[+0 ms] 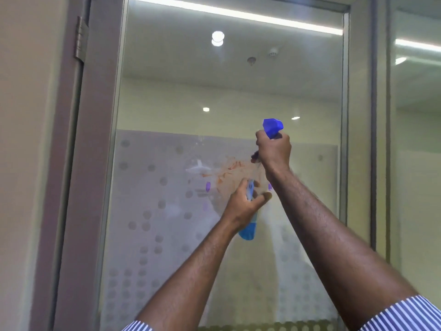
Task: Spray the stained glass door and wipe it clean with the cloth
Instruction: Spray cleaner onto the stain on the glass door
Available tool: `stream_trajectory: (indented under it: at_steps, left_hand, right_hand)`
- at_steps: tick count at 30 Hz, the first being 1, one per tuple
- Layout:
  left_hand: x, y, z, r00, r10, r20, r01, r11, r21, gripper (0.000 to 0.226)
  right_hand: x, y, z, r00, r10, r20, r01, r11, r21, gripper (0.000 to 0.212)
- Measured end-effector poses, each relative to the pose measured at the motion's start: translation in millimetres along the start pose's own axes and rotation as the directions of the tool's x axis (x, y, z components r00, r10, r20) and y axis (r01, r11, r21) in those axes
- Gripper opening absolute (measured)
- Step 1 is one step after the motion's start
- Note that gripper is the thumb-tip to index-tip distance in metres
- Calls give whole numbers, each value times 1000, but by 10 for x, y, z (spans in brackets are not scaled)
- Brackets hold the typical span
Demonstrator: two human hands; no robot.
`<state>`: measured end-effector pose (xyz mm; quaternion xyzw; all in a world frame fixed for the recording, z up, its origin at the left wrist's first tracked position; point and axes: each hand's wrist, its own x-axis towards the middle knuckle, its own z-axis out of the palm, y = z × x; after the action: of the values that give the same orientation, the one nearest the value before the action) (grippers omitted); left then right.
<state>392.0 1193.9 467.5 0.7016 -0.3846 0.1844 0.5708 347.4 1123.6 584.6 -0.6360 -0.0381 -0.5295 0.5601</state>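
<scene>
Striped sleeves (405, 314) frame two raised forearms: the right hand (274, 149) is curled round the blue trigger head (272, 127) of a spray bottle (248, 229), while the left hand (245, 201) grips its clear body, on which no label can be read. Just beyond, an orange stain (229, 169) smears the glass door (226, 91) at the top of its frosted dotted band. A grey metal frame (95, 139) with a hinge (81, 39) borders the pane, which reflects ceiling lights.

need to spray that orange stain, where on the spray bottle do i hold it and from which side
Grip the spray bottle at its narrow neck just under the blue head, coming from behind, nozzle toward the glass door. The right hand holds it there, so a finger reaches the trigger; the left hand steadies the wider body.
</scene>
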Motion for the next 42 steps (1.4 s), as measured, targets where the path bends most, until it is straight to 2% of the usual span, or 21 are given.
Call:
stream_trajectory:
  at_steps: [5, 8, 10, 16, 19, 23, 25, 30, 37, 42]
  left_hand:
    - [65, 19, 640, 992, -47, 115, 50, 998, -29, 72]
    - [98, -76, 919, 983, -75, 166, 77, 997, -6, 54]
    - [114, -134, 1029, 982, -84, 170, 86, 996, -4, 45]
    - [131, -156, 1099, 993, -24, 120, 25, 1000, -4, 48]
    - [117, -169, 1066, 995, -16, 101, 16, 1000, -3, 57]
    - [-18, -228, 940, 1000, -2, -10, 2, 1000, -20, 72]
    - [-158, -317, 840, 998, -3, -62, -1, 998, -61, 73]
    - [-592, -734, 671, 991, -78, -107, 66, 992, -109, 84]
    - [-799, -979, 539, 987, -134, -87, 128, 989, -72, 65]
    - [-942, -982, 505, 986, -138, -90, 129, 987, -95, 71]
  right_hand:
    - [201, 229, -554, 994, 67, -83, -71, 997, -40, 18]
    - [226, 374, -785, 987, 125, -102, -129, 991, -38, 19]
    - [233, 446, -865, 989, 110, -95, -115, 992, -52, 14]
    - [248, 457, -892, 997, 46, -61, -51, 995, -81, 15]
    - [229, 450, -858, 999, 27, -28, -29, 998, -62, 15]
    - [117, 434, -685, 997, -42, 63, 45, 997, -60, 31]
    - [-22, 459, -555, 993, -58, 102, 67, 993, -92, 37]
    - [-447, 738, -272, 984, 12, 179, 14, 989, -147, 32]
    - [-690, 924, -135, 973, 82, 216, -51, 988, -142, 32]
    - [-823, 950, -120, 972, 78, 220, -45, 988, -151, 22]
